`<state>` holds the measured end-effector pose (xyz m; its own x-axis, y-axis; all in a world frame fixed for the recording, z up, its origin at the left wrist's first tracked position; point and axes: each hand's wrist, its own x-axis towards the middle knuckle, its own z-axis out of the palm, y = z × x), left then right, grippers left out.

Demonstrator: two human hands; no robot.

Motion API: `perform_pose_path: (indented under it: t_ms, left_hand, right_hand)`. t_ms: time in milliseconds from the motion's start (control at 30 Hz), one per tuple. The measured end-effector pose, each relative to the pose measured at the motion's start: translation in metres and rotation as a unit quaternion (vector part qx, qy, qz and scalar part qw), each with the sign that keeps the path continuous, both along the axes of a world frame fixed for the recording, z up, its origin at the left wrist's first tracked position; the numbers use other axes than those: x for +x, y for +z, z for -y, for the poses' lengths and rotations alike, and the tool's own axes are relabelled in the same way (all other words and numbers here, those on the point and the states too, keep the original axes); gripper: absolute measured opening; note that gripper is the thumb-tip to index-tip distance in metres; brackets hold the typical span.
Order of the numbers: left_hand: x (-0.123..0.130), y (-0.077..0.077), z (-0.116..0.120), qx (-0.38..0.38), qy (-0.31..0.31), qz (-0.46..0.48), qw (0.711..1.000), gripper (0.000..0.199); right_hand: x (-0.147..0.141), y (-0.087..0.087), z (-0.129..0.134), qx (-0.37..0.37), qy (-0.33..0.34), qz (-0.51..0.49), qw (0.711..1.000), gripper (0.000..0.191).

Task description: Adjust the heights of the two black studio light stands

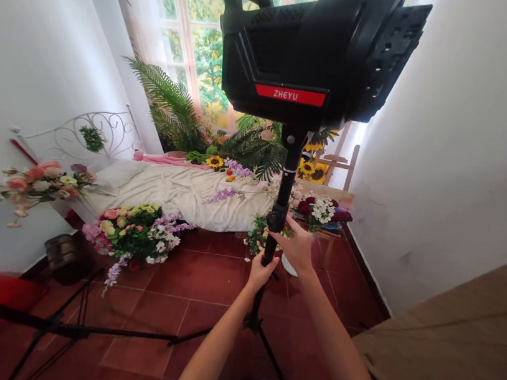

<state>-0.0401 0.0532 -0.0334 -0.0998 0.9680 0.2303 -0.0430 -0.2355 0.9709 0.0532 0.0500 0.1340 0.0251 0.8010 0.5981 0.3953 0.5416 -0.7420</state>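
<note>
A black studio light [296, 51] with a red label reading ZHEYU sits on top of a black light stand [287, 185], in front of me. My left hand [263, 272] is wrapped round the stand's pole, low on the upper section. Just above it, my right hand [297, 244] has its thumb and fingers on the pole at the black locking collar [276, 218]. The exact grip on the collar is partly hidden. Below my hands, the stand's legs [271, 357] spread over the red tiled floor.
A bed with a cream blanket [187, 193] lies ahead, below a window [211, 52]. Flower bunches [137, 230] stand before it, and a wooden easel [348, 172] behind. A second black stand [59, 327] crosses the floor at left. A brown board [463, 339] leans at right.
</note>
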Motion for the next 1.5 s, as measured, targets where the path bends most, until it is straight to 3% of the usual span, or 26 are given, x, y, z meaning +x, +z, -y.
perform_pose_path:
  t_ms: [233, 567, 867, 1000, 1100, 1267, 1500]
  left_hand:
    - [-0.001, 0.000, 0.001, 0.012, 0.001, 0.000, 1.000, 0.025]
    - [0.001, -0.009, -0.003, 0.008, 0.002, 0.018, 1.000, 0.026]
    - [0.005, -0.013, -0.006, -0.008, 0.007, 0.035, 0.999, 0.025]
    - [0.005, -0.014, -0.006, -0.041, 0.003, 0.047, 0.998, 0.030]
    - [0.005, -0.009, -0.003, -0.051, 0.019, 0.028, 0.998, 0.033]
    - [0.006, 0.001, 0.003, -0.054, 0.028, 0.029, 0.998, 0.036]
    - [0.006, 0.000, 0.004, -0.056, 0.022, 0.013, 0.998, 0.036]
  right_hand:
    - [-0.002, -0.026, 0.008, -0.047, -0.007, 0.017, 0.999, 0.044]
    - [-0.004, -0.093, 0.015, -0.113, -0.019, 0.033, 0.993, 0.042]
    - [0.002, -0.097, 0.020, -0.101, 0.006, 0.017, 0.995, 0.042]
    - [0.012, -0.115, 0.046, -0.102, -0.051, -0.007, 0.993, 0.054]
    - [0.023, -0.131, 0.063, -0.138, -0.098, 0.037, 0.985, 0.049]
    - [0.029, -0.142, 0.072, -0.186, -0.085, 0.127, 0.971, 0.038]
    - [0.011, -0.154, 0.070, -0.230, -0.016, -0.035, 0.972, 0.046]
